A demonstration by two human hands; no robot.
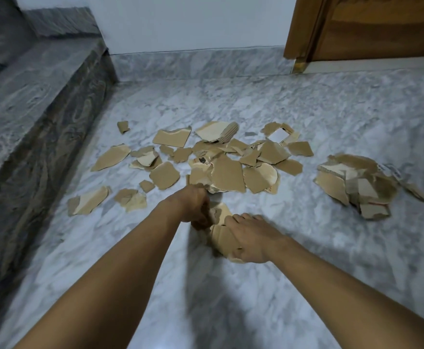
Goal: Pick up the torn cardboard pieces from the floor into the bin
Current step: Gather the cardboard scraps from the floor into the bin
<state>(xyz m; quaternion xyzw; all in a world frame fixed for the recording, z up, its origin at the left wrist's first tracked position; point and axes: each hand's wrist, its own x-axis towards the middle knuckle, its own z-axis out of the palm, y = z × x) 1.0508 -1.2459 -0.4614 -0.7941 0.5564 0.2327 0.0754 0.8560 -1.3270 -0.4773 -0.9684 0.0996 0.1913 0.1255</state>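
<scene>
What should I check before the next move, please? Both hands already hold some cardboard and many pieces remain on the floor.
1. Left hand has a firm hold on its cardboard: ok, fingers closed around pieces.
2. Right hand has a firm hold on the gathered stack: ok, though the underside is hidden.
3. Bin in view to drop into: not ok, no bin is visible.
4. Main scatter cleared: not ok, many pieces lie on the marble floor.
5. Separate pile on the right collected: not ok, untouched.
6. Room in the hands for more pieces: cannot tell.
</scene>
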